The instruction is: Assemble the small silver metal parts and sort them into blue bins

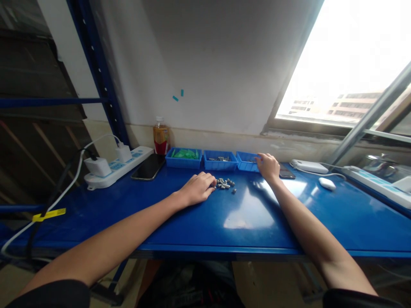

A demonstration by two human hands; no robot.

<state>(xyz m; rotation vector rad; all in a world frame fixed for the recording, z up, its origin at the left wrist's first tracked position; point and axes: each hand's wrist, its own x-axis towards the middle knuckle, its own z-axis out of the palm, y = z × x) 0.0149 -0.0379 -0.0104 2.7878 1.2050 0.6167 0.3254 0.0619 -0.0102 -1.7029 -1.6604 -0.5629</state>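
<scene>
My left hand [199, 187] rests knuckles-up on the blue table [192, 222], its fingers curled at the edge of a small pile of grey metal parts [225, 184]. What the fingertips pinch is hidden. My right hand [268, 166] reaches into the right blue bin [246, 162], fingers bent over its rim; anything inside them is too small to see. A middle blue bin [220, 160] holds more grey parts. The left blue bin [183, 158] holds green pieces.
A black phone [148, 167] and a white power strip [117, 167] with chargers lie at the left. A bottle [161, 136] stands by the wall. Another phone [287, 173], a white device [308, 166] and a white mouse [326, 183] lie at the right.
</scene>
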